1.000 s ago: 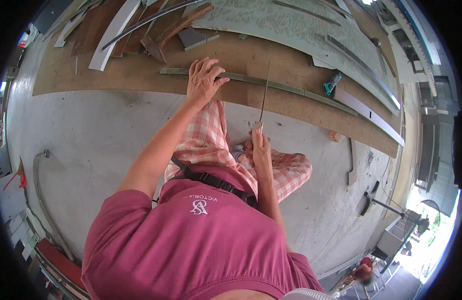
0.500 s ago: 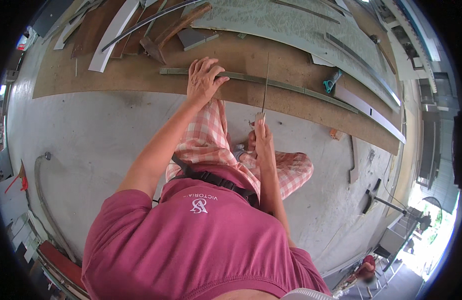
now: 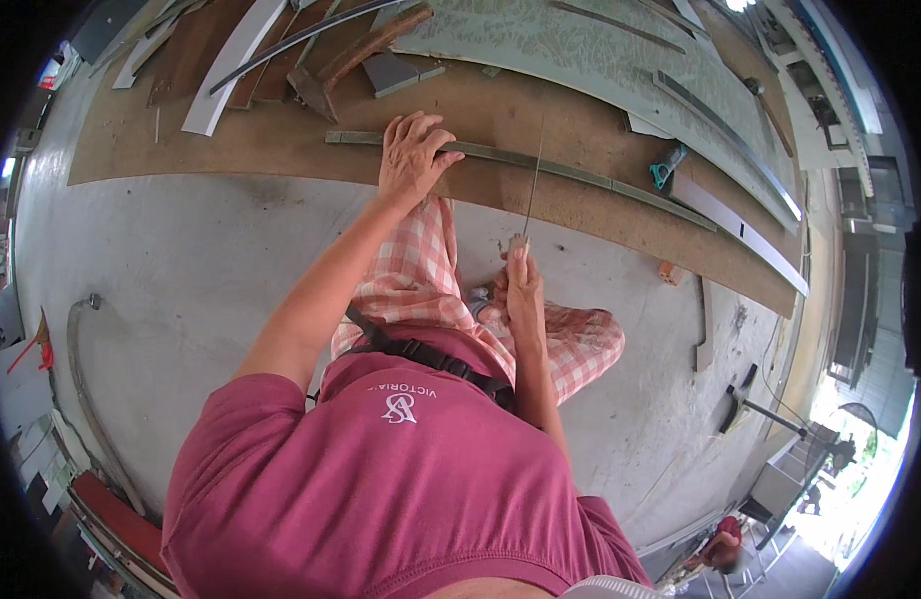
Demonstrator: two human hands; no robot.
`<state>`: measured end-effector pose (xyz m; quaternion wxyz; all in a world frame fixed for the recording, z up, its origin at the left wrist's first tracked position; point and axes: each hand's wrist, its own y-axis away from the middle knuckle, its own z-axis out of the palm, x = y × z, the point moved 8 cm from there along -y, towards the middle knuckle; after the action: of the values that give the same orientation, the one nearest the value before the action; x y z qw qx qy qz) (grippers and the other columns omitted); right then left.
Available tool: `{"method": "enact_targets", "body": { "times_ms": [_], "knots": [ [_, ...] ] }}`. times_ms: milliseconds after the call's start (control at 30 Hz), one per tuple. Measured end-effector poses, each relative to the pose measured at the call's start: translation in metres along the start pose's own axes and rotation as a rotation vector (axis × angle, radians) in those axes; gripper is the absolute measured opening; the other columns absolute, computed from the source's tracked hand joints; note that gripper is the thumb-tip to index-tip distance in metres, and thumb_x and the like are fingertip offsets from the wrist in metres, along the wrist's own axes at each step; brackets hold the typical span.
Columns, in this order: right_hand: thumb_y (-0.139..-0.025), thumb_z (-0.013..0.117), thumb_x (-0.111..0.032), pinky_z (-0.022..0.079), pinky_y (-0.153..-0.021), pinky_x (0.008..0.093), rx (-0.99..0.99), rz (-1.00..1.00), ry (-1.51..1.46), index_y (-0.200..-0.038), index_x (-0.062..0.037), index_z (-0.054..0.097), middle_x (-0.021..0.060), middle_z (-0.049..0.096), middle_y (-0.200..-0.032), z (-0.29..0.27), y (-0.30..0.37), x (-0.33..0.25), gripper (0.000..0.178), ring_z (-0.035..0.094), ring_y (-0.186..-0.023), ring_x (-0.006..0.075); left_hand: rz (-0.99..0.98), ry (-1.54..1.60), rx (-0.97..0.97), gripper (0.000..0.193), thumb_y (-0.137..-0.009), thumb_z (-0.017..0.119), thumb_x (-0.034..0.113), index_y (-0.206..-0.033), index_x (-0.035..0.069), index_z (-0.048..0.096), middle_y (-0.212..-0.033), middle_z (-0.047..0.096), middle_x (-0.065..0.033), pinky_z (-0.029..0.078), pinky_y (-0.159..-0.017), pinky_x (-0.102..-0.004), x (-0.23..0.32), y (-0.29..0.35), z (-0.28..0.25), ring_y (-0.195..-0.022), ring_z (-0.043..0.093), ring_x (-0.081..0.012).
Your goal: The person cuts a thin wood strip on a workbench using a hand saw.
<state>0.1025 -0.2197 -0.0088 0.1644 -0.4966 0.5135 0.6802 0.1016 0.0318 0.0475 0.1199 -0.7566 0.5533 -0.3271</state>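
Note:
A long grey-green strip lies crosswise on the brown board in front of me. Toward its left end my left hand reaches over it, fingers bent across the far side and thumb on the near side, gripping it against the board. My right hand is closed around the handle of a handsaw. Its thin blade, seen almost edge-on, points away from me and crosses the strip right of my left hand. Whether the teeth have cut into the strip cannot be made out.
Beyond the strip lie a wooden-handled hammer, a dark angular offcut and a pale patterned sheet. A teal-handled tool and a white bar are at right. A brick piece sits on the floor.
My right hand has drawn back slightly toward me, bringing the saw with it. My left hand stays on the strip; the whole view has shifted a little.

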Motion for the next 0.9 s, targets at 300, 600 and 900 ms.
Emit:
{"method": "enact_targets", "body": {
  "times_ms": [300,600,900],
  "knots": [
    [-0.096,0.049,-0.052,0.025,-0.038,0.0220,0.036,0.085,-0.038,-0.100,-0.0095,0.052,-0.0024,0.042,-0.062,-0.009,-0.002,-0.002,0.043,0.034,-0.045,0.0046,-0.008,-0.013,0.022,0.030,-0.079,0.070,0.037,-0.097,0.015,0.065,-0.119,0.055,-0.0044,0.031,-0.107,-0.0469,-0.001,0.001,-0.007,-0.121,0.046,-0.0276],
    [-0.096,0.048,-0.050,0.030,-0.040,0.0230,0.038,0.057,0.041,-0.098,-0.0074,0.054,-0.0016,0.045,-0.063,-0.013,0.009,0.009,0.043,0.040,-0.047,0.0070,-0.001,-0.022,0.013,0.030,-0.079,0.070,0.038,-0.097,0.015,0.065,-0.119,0.054,-0.0044,0.031,-0.107,-0.0468,0.001,0.002,-0.005,-0.121,0.046,-0.0279],
    [-0.097,0.047,-0.050,0.029,-0.040,0.0223,0.005,0.061,-0.026,-0.102,-0.0055,0.053,-0.0016,0.043,-0.064,-0.014,-0.022,0.004,0.045,0.039,-0.046,0.0058,-0.028,-0.034,-0.016,0.030,-0.079,0.069,0.039,-0.098,0.015,0.065,-0.120,0.055,-0.0037,0.030,-0.107,-0.0463,0.000,0.001,-0.001,-0.121,0.046,-0.0266]
  ]
}}
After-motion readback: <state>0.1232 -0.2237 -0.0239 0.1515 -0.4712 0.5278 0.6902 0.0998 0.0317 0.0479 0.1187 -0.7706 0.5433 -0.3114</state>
